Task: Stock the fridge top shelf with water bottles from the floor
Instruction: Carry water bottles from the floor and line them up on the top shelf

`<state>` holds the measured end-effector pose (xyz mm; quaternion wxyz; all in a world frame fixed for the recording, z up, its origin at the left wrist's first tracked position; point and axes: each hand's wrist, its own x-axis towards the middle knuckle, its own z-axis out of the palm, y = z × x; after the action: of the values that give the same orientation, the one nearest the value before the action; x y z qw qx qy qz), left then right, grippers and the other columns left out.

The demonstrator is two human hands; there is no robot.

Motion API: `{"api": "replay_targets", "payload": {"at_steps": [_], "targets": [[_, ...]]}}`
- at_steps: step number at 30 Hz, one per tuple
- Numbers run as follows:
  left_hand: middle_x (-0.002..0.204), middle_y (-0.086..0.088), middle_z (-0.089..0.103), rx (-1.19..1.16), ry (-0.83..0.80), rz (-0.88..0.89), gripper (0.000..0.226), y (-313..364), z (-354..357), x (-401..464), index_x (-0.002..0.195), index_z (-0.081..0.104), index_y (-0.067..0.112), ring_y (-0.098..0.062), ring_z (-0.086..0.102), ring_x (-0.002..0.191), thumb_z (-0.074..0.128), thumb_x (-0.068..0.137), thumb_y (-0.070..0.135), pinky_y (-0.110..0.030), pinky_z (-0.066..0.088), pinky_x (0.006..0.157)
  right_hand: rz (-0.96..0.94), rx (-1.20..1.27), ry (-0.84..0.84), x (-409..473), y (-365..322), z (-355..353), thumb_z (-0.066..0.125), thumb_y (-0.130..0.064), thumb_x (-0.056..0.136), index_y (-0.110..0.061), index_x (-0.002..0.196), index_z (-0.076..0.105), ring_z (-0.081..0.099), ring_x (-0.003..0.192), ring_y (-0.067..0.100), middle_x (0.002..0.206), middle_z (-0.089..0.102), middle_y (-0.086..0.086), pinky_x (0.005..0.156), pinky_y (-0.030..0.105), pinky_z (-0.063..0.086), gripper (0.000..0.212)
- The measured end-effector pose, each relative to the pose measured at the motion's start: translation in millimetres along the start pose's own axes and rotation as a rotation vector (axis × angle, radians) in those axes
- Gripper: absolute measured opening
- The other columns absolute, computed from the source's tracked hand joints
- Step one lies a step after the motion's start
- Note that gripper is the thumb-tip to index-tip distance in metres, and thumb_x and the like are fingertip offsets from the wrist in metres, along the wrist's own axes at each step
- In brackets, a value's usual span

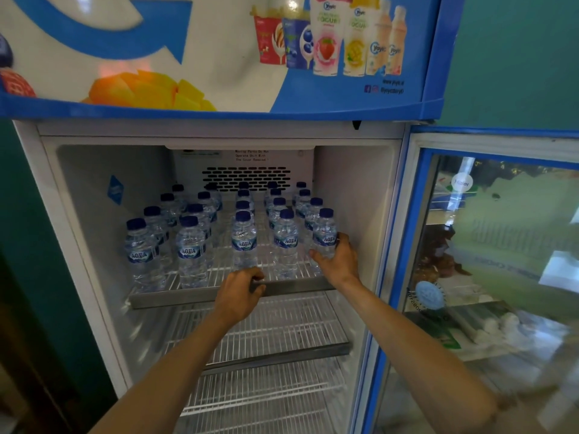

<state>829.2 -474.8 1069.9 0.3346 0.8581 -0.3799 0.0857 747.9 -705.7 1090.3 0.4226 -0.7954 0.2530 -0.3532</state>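
Rows of water bottles (244, 239) already filled much of the top shelf (200, 296). Your right hand (340, 261) gripped the front-right bottle (325, 234); your left hand (239, 291) curled over the shelf edge. Front gaps remained.

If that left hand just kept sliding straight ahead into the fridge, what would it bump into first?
Most likely the front bottle of the middle row, which stands on the top shelf just beyond the left hand. Depth is hard to judge, so it might slip just beside it.
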Motion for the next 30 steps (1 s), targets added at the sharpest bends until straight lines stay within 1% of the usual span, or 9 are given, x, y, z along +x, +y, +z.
{"api": "replay_targets", "payload": {"at_steps": [3,6,10,13,18,21,25,28,30], "targets": [[0.108,-0.003,0.069,-0.01,0.018,0.01,0.019,1,-5,-2,0.107,0.066,0.015,-0.017,0.064,0.099,0.068,0.088,0.017,-0.035,0.053,0.091,-0.004,-0.006,0.018,-5,0,-2,0.084,-0.04,0.074,-0.015,0.139,0.041,0.056,0.119,0.024,0.132,0.056,0.007,0.1,0.045,0.051,0.082],[0.114,-0.003,0.066,-0.009,0.054,0.023,0.024,7,-11,-10,0.113,0.064,0.014,-0.016,0.062,0.104,0.067,0.089,0.016,-0.029,0.05,0.093,-0.011,0.009,0.033,-14,-5,-10,0.083,-0.041,0.075,-0.015,0.142,0.037,0.054,0.122,0.025,0.135,0.053,0.007,0.102,0.046,0.049,0.085],[0.114,-0.005,0.066,0.019,0.121,0.044,0.03,15,-23,-22,0.117,0.063,0.014,-0.018,0.062,0.103,0.068,0.087,0.017,-0.034,0.052,0.091,-0.046,0.022,0.052,-30,-19,-27,0.08,-0.037,0.08,-0.013,0.148,0.031,0.047,0.131,0.026,0.145,0.046,0.01,0.109,0.041,0.043,0.087],[0.111,-0.002,0.065,0.053,0.171,0.08,0.03,21,-33,-37,0.115,0.062,0.015,-0.016,0.062,0.1,0.069,0.086,0.021,-0.039,0.053,0.089,-0.083,0.028,0.063,-45,-33,-44,0.078,-0.033,0.083,-0.011,0.149,0.032,0.046,0.133,0.023,0.146,0.045,0.009,0.108,0.032,0.04,0.083],[0.11,-0.003,0.065,0.099,0.22,0.11,0.032,44,-49,-70,0.116,0.063,0.012,-0.02,0.062,0.099,0.069,0.086,0.023,-0.04,0.053,0.085,-0.18,-0.045,0.089,-83,-44,-72,0.072,-0.041,0.088,-0.011,0.142,0.038,0.049,0.128,0.021,0.141,0.047,0.007,0.106,0.032,0.042,0.071],[0.108,-0.005,0.063,0.13,0.214,0.098,0.03,65,-56,-99,0.114,0.061,0.012,-0.023,0.06,0.099,0.068,0.086,0.022,-0.04,0.052,0.083,-0.217,-0.073,0.083,-117,-45,-90,0.069,-0.042,0.089,-0.011,0.138,0.043,0.05,0.125,0.021,0.138,0.048,0.006,0.104,0.032,0.043,0.064],[0.115,-0.005,0.061,0.146,0.183,0.079,0.034,94,-60,-154,0.117,0.059,0.013,-0.025,0.056,0.108,0.067,0.085,0.021,-0.041,0.049,0.088,-0.238,-0.067,0.06,-172,-46,-117,0.07,-0.037,0.09,-0.01,0.132,0.048,0.051,0.118,0.019,0.131,0.049,0.006,0.092,0.02,0.037,0.055],[0.119,-0.005,0.061,0.144,0.178,0.059,0.036,112,-56,-202,0.12,0.059,0.013,-0.026,0.057,0.111,0.066,0.086,0.025,-0.043,0.049,0.089,-0.232,-0.053,0.015,-220,-45,-135,0.069,-0.034,0.091,-0.011,0.134,0.047,0.047,0.12,0.015,0.133,0.048,0.005,0.093,0.016,0.032,0.054],[0.118,-0.004,0.061,0.15,0.176,0.064,0.034,122,-52,-236,0.119,0.059,0.015,-0.025,0.057,0.11,0.065,0.087,0.027,-0.042,0.049,0.088,-0.239,-0.045,-0.012,-252,-42,-143,0.069,-0.034,0.091,-0.011,0.134,0.047,0.048,0.121,0.017,0.133,0.049,0.005,0.094,0.019,0.034,0.053]]}}
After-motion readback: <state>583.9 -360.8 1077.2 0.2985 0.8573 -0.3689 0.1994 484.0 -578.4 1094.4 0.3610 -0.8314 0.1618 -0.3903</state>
